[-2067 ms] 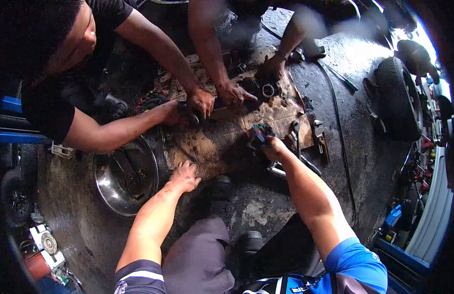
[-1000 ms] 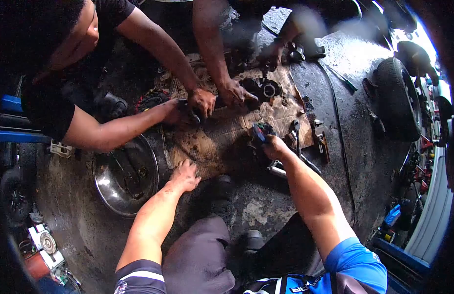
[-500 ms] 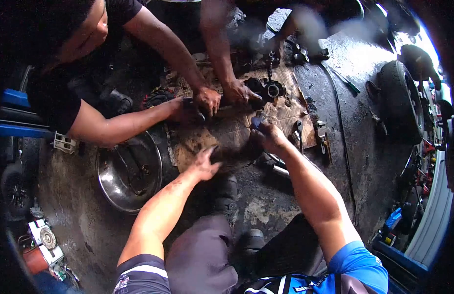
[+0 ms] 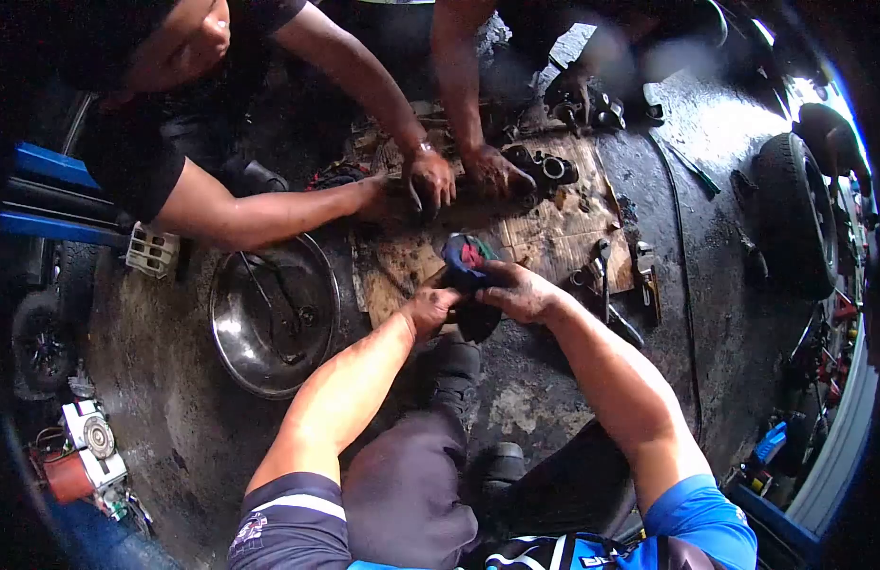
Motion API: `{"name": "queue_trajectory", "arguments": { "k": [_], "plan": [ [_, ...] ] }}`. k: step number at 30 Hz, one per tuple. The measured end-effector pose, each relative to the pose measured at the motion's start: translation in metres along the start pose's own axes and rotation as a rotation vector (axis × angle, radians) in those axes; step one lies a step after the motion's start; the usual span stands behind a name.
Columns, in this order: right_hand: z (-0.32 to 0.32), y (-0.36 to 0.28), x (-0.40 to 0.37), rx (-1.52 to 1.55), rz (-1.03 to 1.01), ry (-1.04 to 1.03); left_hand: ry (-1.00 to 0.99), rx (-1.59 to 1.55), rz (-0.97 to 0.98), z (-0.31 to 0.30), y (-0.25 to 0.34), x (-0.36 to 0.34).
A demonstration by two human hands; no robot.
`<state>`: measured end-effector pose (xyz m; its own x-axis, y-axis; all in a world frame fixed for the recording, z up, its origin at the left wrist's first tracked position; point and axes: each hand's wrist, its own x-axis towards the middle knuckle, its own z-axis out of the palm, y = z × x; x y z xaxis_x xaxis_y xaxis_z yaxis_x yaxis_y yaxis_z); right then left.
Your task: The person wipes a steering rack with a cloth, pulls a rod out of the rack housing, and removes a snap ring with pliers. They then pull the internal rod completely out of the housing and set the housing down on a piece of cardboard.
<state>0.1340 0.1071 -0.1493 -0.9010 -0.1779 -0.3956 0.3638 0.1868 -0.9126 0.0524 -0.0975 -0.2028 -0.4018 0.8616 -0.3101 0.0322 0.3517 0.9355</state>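
A dark cloth rag [image 4: 467,256], bunched up with blue and red patches showing, is between my two hands over the near edge of the cardboard [image 4: 545,242]. My left hand [image 4: 430,311] grips its lower left side. From the right, my right hand [image 4: 519,293] closes round the rag, thumb on top. Beyond them, other people's hands [image 4: 430,179] press on a long dark part on the cardboard. A dark metal part with a round opening [image 4: 554,169] lies beside those hands.
At left, a shiny metal basin [image 4: 233,366] holds dark rods. An adjustable wrench [image 4: 646,271] and another tool [image 4: 602,271] lie at the cardboard's right edge. A black cable [image 4: 684,294] crosses the floor near a tyre [image 4: 787,218]. A person [image 4: 126,171] leans in at upper left.
My hands have come together on the rag, which was a dark blur between them before. The other people's hands remain on the long part. The whole view has shifted slightly.
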Motion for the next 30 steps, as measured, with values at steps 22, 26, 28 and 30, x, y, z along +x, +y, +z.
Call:
{"name": "queue_trajectory", "arguments": {
  "k": [22,26,28,30],
  "plan": [
    [-0.067,0.091,0.017,0.103,0.159,0.807,0.334,0.603,-0.370,-0.030,-0.042,-0.023],
    [-0.102,0.118,0.025,-0.097,0.068,1.046,0.344,0.553,-0.463,-0.043,-0.009,-0.037],
    [-0.088,0.080,0.027,-0.015,0.024,1.110,0.317,0.503,-0.474,-0.047,-0.011,-0.039],
    [-0.073,0.061,0.036,-0.018,0.004,1.145,0.338,0.531,-0.471,-0.044,-0.013,-0.044]
  ]
}}
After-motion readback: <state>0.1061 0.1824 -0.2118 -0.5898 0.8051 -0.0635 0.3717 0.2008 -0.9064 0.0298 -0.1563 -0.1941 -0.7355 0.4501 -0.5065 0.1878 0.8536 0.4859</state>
